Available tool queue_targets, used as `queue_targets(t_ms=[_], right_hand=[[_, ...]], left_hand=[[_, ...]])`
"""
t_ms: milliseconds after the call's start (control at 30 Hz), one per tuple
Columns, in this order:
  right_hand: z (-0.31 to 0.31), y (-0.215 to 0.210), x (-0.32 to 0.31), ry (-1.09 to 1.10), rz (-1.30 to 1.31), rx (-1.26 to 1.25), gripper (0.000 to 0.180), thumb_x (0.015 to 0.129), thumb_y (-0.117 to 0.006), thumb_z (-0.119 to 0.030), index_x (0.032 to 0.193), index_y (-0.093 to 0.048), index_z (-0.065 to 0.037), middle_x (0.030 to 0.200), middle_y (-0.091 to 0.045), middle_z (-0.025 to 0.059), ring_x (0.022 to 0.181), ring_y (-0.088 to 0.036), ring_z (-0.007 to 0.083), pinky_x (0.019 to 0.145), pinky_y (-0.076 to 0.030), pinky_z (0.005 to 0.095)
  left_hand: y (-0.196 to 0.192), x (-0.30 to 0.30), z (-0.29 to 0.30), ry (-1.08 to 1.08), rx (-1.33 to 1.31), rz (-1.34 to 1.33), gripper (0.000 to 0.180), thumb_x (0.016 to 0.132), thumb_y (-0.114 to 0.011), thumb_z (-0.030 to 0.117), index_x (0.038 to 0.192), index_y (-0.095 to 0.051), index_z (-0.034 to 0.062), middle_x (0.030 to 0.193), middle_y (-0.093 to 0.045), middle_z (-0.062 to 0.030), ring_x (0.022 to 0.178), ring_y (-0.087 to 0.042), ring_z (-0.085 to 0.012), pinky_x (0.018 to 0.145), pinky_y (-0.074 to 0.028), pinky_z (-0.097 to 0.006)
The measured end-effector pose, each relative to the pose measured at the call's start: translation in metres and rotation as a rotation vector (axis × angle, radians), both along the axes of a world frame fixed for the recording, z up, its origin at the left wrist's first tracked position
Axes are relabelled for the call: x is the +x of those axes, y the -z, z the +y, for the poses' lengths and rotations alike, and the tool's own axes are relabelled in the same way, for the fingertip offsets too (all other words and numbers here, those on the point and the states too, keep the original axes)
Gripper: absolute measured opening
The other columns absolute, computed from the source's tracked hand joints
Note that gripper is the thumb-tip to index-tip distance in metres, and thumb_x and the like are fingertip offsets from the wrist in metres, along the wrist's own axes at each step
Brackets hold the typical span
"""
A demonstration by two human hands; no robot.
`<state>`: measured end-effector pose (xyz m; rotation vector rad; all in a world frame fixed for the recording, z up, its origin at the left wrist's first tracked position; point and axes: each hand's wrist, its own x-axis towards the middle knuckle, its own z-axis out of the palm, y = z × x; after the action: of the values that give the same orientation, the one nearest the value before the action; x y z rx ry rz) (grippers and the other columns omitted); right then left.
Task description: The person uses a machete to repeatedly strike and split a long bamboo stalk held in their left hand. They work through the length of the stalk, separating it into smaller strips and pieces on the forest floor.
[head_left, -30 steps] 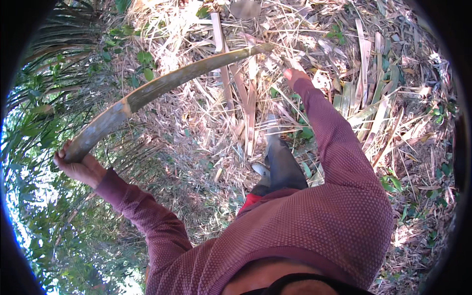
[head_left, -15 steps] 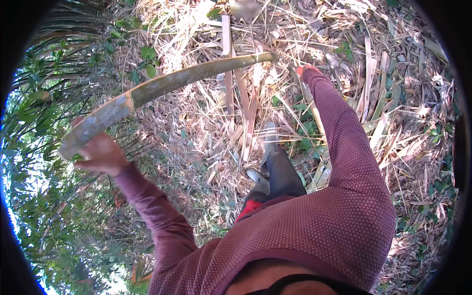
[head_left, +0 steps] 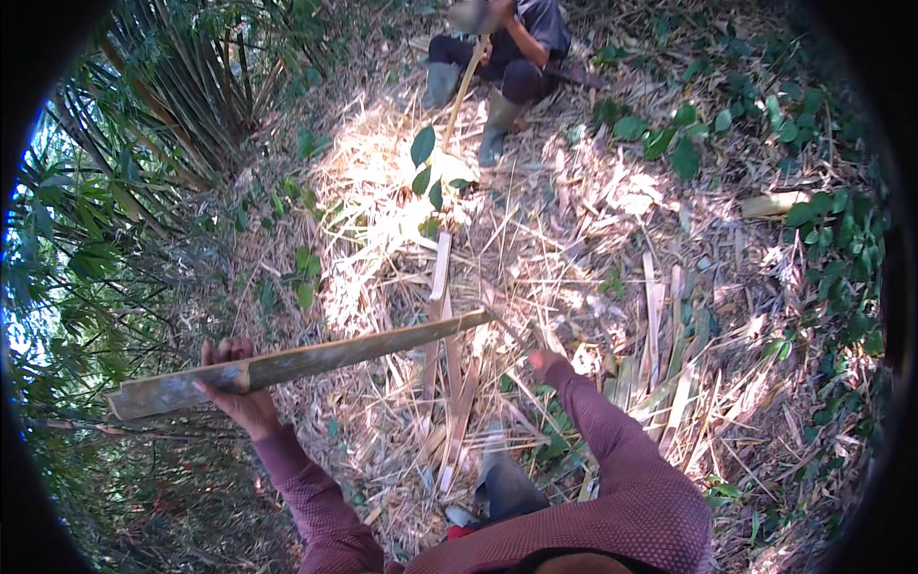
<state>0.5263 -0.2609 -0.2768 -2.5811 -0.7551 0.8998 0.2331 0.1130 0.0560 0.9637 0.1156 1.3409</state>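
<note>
Left hand (head_left: 237, 383) grips the bamboo slat (head_left: 306, 364) near its end; right hand (head_left: 547, 362) (grip unclear) meets a blade (head_left: 512, 325) at its tip, barely split.

The left hand (head_left: 237, 387) is raised out to the person's left, arm bent at the elbow, fingers curled tight in a grip. The right hand (head_left: 547, 362) is stretched forward and lower, arm nearly straight, well apart from the left; its fingers are blurred.
</note>
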Motion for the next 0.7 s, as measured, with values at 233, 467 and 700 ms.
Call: queue_targets(t_ms=[233, 467, 700], right_hand=[[0.013, -0.057, -0.091, 0.308, 0.077, 0.141, 0.042, 0.066, -0.062, -0.029, 0.098, -0.058, -0.002, 0.094, -0.06, 0.0202, 0.091, -0.058, 0.0321, 0.08, -0.045, 0.0373], [0.011, -0.169, -0.148, 0.073, -0.184, 0.091, 0.02, 0.075, -0.055, -0.022, 0.087, -0.058, -0.006, 0.091, -0.061, 0.0181, 0.082, -0.059, 0.031, 0.078, -0.047, 0.0388], [-0.012, -0.088, -0.105, 0.232, -0.246, 0.197, 0.026, 0.068, -0.061, -0.027, 0.091, -0.061, -0.014, 0.084, -0.062, 0.0148, 0.08, -0.059, 0.0302, 0.074, -0.046, 0.0354]], left_hand=[[-0.006, -0.065, -0.044, -0.042, -0.17, -0.084, 0.048, 0.079, -0.049, 0.058, 0.086, -0.045, 0.0112, 0.069, -0.046, -0.0001, 0.07, -0.047, -0.0142, 0.071, -0.04, -0.03], [-0.067, -0.159, -0.054, -0.267, -0.068, -0.135, 0.048, 0.079, -0.052, 0.056, 0.08, -0.049, 0.0081, 0.067, -0.05, -0.0019, 0.067, -0.05, -0.0141, 0.068, -0.045, -0.03], [-0.118, -0.324, -0.015, -0.252, 0.069, -0.207, 0.042, 0.086, -0.046, 0.045, 0.09, -0.043, 0.0035, 0.08, -0.047, -0.006, 0.075, -0.049, -0.0176, 0.073, -0.045, -0.03]])
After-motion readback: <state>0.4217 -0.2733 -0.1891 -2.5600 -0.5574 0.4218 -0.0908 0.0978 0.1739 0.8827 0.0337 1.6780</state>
